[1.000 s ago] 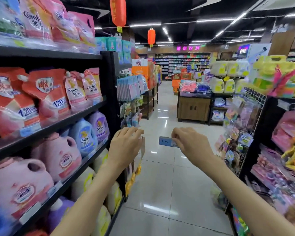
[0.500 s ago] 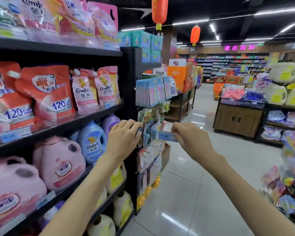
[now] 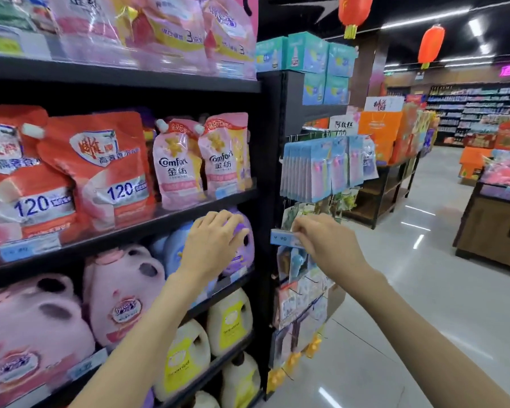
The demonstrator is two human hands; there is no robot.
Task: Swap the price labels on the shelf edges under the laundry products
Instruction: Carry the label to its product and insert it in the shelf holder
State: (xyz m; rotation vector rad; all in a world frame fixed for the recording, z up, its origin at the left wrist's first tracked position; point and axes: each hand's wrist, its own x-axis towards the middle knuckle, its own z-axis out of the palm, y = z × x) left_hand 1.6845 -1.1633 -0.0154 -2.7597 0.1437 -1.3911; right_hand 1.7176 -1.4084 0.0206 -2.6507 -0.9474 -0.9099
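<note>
Mid-frame, the right hand (image 3: 330, 245) pinches a small blue price label (image 3: 283, 239) by its right end, held in the air just right of the black shelf (image 3: 171, 222) post. The left hand (image 3: 215, 248) sits center-left in front of a purple bottle (image 3: 242, 248), fingers bent, holding nothing as far as I can see. Pink Comfort pouches (image 3: 200, 160) sit above.

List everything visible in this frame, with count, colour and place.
Red pouches: two, middle shelf, left.
Pink Comfort pouches: two, middle shelf, right.
Pink jugs: two, shelf below.
Purple bottle: one, behind left hand.
Cream jugs: several, lower shelves.
Blue hanging packs: a row, shelf end.
Red lanterns: two, ceiling.
Price label: one, blue, pinched by right hand.
Left hand: at purple bottle.
Right hand: shelf end.
</note>
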